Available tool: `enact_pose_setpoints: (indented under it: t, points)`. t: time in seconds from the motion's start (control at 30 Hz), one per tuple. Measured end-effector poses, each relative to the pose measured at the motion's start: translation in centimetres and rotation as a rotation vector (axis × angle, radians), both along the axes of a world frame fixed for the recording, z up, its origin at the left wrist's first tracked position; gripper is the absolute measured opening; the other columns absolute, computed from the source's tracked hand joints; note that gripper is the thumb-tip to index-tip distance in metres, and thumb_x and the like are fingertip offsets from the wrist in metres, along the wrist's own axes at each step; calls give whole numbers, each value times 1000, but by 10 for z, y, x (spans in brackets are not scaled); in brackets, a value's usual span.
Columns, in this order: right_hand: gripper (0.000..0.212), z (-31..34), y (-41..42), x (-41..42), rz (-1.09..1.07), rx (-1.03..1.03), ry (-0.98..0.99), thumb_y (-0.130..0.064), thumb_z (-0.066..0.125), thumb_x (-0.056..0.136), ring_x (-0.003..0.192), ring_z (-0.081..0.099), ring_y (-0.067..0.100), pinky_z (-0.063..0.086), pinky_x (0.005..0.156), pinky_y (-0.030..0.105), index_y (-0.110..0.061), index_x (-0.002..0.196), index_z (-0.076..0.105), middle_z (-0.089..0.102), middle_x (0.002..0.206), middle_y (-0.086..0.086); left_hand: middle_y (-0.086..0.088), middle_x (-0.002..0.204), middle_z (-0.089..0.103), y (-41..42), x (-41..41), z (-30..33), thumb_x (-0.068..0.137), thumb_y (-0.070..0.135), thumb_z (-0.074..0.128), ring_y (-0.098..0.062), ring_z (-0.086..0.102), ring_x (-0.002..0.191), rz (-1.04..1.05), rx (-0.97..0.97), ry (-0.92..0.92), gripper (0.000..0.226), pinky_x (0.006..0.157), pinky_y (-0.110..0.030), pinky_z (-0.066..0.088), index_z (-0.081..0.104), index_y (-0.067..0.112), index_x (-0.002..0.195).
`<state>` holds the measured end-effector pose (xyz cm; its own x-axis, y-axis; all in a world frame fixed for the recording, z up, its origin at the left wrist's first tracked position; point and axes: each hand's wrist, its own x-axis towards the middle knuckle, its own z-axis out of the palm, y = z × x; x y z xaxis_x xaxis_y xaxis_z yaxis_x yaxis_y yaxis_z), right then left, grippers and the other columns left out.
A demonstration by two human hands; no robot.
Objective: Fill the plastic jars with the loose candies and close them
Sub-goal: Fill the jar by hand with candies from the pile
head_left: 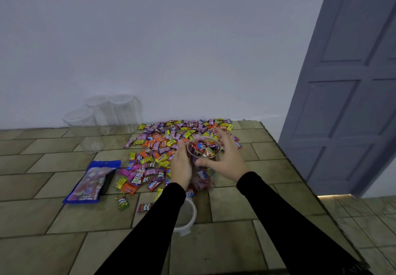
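A clear plastic jar [203,163] filled with wrapped candies stands upright and uncovered on the tiled surface, in front of a wide heap of loose candies [171,141]. My left hand [181,164] holds the jar's left side, fingers wrapped on its wall. Over and just right of the jar's mouth, my right hand [227,156] is spread with straight fingers and holds nothing. A white lid [188,214] lies below the jar, partly hidden by my left sleeve. Three empty clear jars [102,118] stand at the back left by the wall.
A blue candy bag [92,182] lies flat at the left. A few stray candies [123,203] sit near it. The tiled surface [235,242] ends along a right edge, past which a grey door [347,81] stands. A white wall closes the back.
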<state>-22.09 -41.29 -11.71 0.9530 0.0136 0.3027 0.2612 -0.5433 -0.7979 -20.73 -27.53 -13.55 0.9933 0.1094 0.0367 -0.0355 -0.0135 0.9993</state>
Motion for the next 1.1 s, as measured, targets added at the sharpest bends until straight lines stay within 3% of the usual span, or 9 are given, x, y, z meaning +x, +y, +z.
enact_pose_setpoints:
  t: [0.07, 0.17, 0.23, 0.37, 0.47, 0.57, 0.63, 0.97, 1.1]
  points:
    - [116, -9, 3, -1, 6, 65, 52, -56, 84, 51, 130, 37, 7, 34, 107, 25, -27, 147, 26, 36, 145, -2, 5, 107, 65, 10, 0, -3, 104, 39, 35, -9, 58, 98, 14, 101, -4, 31, 88, -31, 46, 64, 27, 105]
    - [112, -18, 10, -5, 19, 203, 79, -35, 89, 60, 125, 39, 0, 33, 99, 10, -20, 149, 23, 39, 140, -9, 0, 100, 62, 26, 1, -3, 100, 20, 44, -7, 54, 78, -96, 462, 22, 16, 61, -21, 41, 58, 17, 105]
    - [103, -22, 13, -7, -4, 252, 81, -33, 88, 63, 121, 43, 1, 36, 100, 15, -25, 145, 26, 44, 133, -12, -1, 92, 58, 33, 0, 0, 97, 14, 44, -11, 51, 68, -190, 675, 72, 16, 53, -22, 36, 57, 16, 106]
    - [81, -26, 17, -7, -40, 254, 89, -33, 88, 64, 114, 51, 5, 42, 101, 25, -33, 127, 37, 52, 122, -11, -5, 74, 46, 47, -6, 5, 92, 12, 49, -23, 43, 66, -379, 1115, 190, 18, 58, -29, 34, 48, 15, 75]
    - [82, -28, 17, -6, -43, 254, 77, -36, 88, 61, 117, 52, 10, 44, 102, 29, -32, 126, 38, 52, 127, -6, -4, 73, 46, 51, -13, 2, 91, 12, 54, -21, 42, 64, -489, 1347, 254, 19, 60, -32, 42, 53, 17, 73]
    - [81, -30, 18, -8, -50, 270, 51, -32, 90, 59, 115, 53, 10, 45, 101, 29, -32, 122, 38, 51, 127, -3, -8, 106, 63, 53, -18, -11, 96, 12, 53, -24, 59, 90, -462, 1421, 241, 21, 85, -38, 52, 63, 12, 114]
    - [82, -30, 19, -10, -52, 262, 47, -36, 90, 58, 116, 53, 11, 45, 101, 29, -32, 122, 39, 51, 127, -3, -9, 117, 63, 52, -22, -19, 98, 12, 50, -26, 61, 101, -418, 1469, 180, 26, 88, -39, 51, 60, 11, 123]
    - [84, -34, 10, -13, -50, 214, -8, -48, 87, 56, 112, 53, 6, 48, 98, 29, -28, 125, 45, 53, 121, -10, -15, 106, 61, 47, -22, -27, 101, 18, 45, -32, 61, 97, -297, 1605, 46, 23, 83, -41, 50, 64, 7, 95]
    - [68, -32, 7, -10, -66, 210, -95, -39, 89, 58, 105, 50, -12, 42, 88, 6, -39, 113, 47, 53, 114, -14, -9, 109, 65, 51, -11, -13, 96, 13, 50, -28, 62, 101, -220, 1624, 24, 20, 84, -38, 51, 67, 12, 108]
